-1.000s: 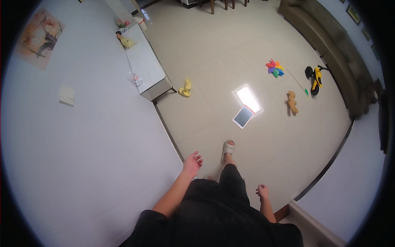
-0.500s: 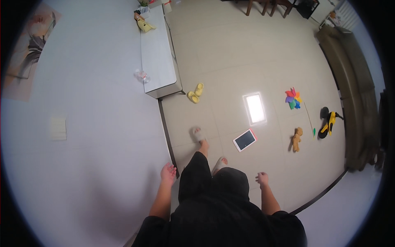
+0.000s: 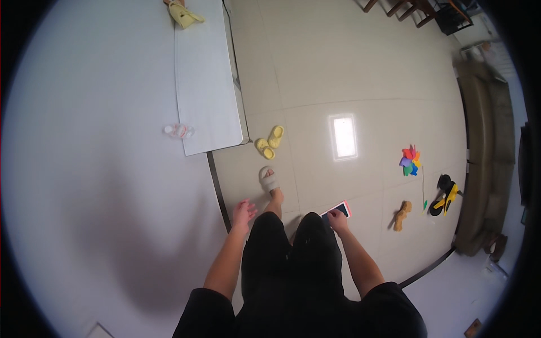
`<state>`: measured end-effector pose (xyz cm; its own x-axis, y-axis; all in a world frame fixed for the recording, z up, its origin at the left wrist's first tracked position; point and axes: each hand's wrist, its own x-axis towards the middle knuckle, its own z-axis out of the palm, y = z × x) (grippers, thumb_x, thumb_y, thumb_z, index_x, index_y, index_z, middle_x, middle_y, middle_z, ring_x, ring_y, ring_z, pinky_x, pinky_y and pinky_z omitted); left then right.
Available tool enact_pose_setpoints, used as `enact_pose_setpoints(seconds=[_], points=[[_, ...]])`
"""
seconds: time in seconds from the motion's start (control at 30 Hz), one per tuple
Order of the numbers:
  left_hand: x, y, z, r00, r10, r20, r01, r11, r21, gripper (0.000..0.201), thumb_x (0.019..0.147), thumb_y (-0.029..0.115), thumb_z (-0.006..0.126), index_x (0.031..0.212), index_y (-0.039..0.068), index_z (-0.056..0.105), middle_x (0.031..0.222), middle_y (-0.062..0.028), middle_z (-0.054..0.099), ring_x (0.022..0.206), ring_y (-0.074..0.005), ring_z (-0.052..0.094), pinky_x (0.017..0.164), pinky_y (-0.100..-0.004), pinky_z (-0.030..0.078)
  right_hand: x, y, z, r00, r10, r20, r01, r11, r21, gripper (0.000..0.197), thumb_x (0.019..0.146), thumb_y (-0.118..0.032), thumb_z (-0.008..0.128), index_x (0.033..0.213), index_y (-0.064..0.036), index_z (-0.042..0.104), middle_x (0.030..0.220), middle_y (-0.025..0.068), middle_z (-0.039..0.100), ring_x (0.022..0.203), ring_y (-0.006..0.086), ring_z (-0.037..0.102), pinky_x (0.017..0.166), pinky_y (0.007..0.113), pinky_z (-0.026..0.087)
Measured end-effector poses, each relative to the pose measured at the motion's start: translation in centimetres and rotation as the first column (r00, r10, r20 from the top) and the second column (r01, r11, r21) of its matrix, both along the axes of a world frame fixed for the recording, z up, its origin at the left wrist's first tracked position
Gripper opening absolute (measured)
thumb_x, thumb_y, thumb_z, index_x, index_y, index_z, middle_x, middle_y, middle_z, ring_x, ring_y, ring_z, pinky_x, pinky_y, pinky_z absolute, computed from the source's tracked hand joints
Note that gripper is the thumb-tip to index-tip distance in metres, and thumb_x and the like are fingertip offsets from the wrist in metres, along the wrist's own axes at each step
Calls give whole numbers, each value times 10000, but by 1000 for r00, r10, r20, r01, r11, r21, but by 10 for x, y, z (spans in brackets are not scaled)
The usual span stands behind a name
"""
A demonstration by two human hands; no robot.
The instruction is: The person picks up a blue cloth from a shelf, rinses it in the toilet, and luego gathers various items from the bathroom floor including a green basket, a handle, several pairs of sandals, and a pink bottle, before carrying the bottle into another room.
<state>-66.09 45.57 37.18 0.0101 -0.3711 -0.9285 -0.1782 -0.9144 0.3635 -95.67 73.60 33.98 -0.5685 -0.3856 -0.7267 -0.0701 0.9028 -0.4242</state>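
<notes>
My left hand (image 3: 244, 214) hangs beside the wall with its fingers apart and nothing in it. My right hand (image 3: 338, 220), fingers curled in and nothing visible in them, is in front of a white drawing tablet (image 3: 343, 210) with a dark screen and a red edge. It hides part of the tablet, which lies on the floor beyond my knee; I see no grip on it. Ahead of my slippered left foot lie two yellow clogs (image 3: 270, 142). To the right on the floor are a brown plush toy (image 3: 402, 216) and a rainbow pinwheel (image 3: 411, 161).
A long white cabinet (image 3: 208, 84) runs along the left wall, with a clear plastic bottle (image 3: 179, 131) at its near end and a yellow bag (image 3: 185, 15) farther along. On the right are a yellow-and-black balance bike (image 3: 448, 196) and a brown sofa (image 3: 476, 152). Wooden chair legs stand far off.
I have stepped forward, and the cabinet and clogs appear nearer. My right hand has moved left in view and now overlaps the tablet. My left hand has shifted slightly right and up.
</notes>
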Motion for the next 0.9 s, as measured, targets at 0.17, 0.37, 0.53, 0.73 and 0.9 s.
enact_pose_setpoints(seconds=[0.17,0.37,0.53,0.73,0.9], points=[[-96,-63,-105,988,124,-88,-109,981,160,366,946,346,602,1242,139,541,1156,-57,590,895,-201,644,732,-299,526,-34,-134,-116,990,123,-71,-131,986,-108,294,873,-271,633,1009,-22,711,1003,194,688,1014,331,654,884,399,515],[-191,-122,-319,831,514,-214,-434,839,328,389,928,353,617,1180,75,513,1113,-65,537,910,-241,634,719,-298,548,-85,-286,-346,927,373,-33,-361,869,-338,324,808,-286,658,1045,-68,691,1137,191,627,1089,364,594,940,402,476],[-180,-155,-453,617,750,-239,-688,662,299,559,872,282,573,1386,159,391,1309,-199,400,1062,-382,578,865,-444,528,-63,-404,-449,847,530,38,-502,821,-274,407,819,-343,605,1157,-134,688,1447,163,443,1241,351,529,1030,427,450],[-204,-157,-505,435,883,-175,-809,469,356,630,844,291,561,1418,111,377,1344,-194,436,1127,-382,566,897,-461,490,-64,-382,-524,838,536,101,-486,818,-306,418,819,-263,596,1156,-31,683,1334,194,543,1259,352,501,1063,386,416],[-173,-142,-487,438,871,-221,-831,487,270,579,852,291,561,1371,66,439,1289,-178,521,1152,-319,568,903,-463,487,-40,-361,-463,893,-54,446,123,984,-126,444,836,-254,625,1207,-12,649,1281,193,577,1218,307,536,1014,357,427]])
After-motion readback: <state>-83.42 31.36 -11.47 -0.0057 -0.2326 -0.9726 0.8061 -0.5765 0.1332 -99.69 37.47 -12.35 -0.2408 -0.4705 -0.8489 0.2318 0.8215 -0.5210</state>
